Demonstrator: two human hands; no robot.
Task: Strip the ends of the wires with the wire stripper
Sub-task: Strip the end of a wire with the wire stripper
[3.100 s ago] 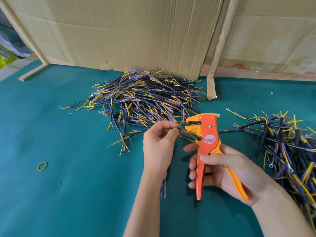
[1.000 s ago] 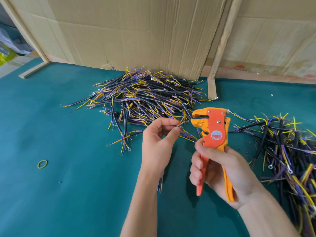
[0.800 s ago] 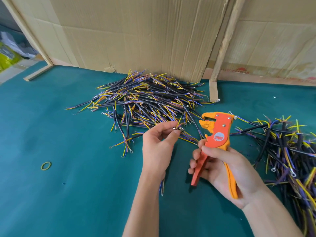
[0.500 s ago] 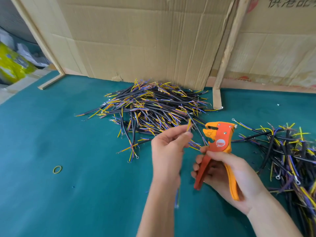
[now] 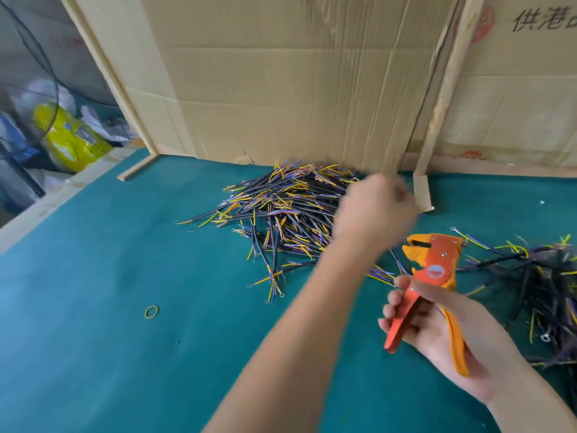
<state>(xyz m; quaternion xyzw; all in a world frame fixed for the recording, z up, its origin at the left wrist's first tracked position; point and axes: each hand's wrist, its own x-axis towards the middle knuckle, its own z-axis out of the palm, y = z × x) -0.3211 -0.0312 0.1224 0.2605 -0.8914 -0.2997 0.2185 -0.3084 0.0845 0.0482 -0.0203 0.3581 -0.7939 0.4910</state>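
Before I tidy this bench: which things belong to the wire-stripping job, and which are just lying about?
Part of the job:
- wire stripper, held in the right hand
- big wire pile by the cardboard, where the blurred left hand reaches
- second wire pile at the right

Just lying about:
- rubber band on the green mat
- yellow bag beyond the table
- cardboard sheets behind

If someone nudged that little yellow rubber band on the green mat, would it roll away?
Probably not: the rubber band lies flat on the green mat, so it would likely slide. It looks thin, so probably light and floppy when lifted.
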